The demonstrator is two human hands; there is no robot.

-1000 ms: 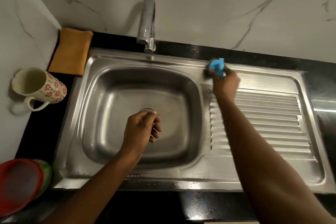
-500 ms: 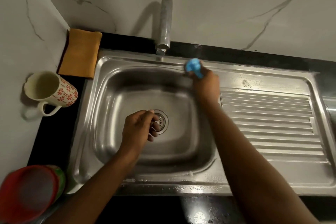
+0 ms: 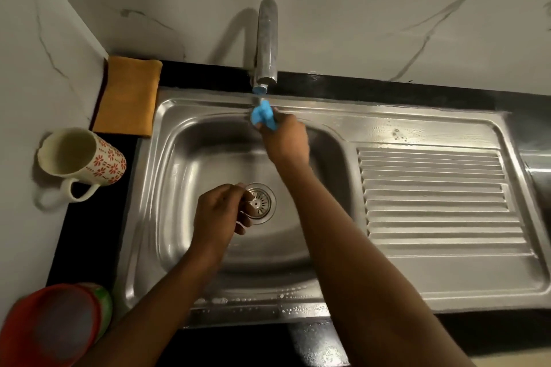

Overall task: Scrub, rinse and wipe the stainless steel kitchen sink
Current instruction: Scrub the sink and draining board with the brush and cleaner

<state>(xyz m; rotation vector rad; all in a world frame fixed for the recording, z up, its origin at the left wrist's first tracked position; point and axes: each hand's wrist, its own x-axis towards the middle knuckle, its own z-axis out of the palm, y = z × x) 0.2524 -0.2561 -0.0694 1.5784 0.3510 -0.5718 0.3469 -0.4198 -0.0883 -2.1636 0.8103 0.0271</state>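
R arm is stretched fwd, R hand [image 3: 284, 140] clenched round a scrubber [image 3: 262, 115], knuckles up. L forearm is angled inward; L hand [image 3: 222, 211] is held palm down, fingers loosely curled.

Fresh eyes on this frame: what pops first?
The bright blue scrubber stands out first, gripped by the right hand against the back rim of the sink, just below the faucet. Next comes the left hand, fingers curled, over the basin beside the drain strainer. A floral mug and an orange cloth sit on the dark counter at left.
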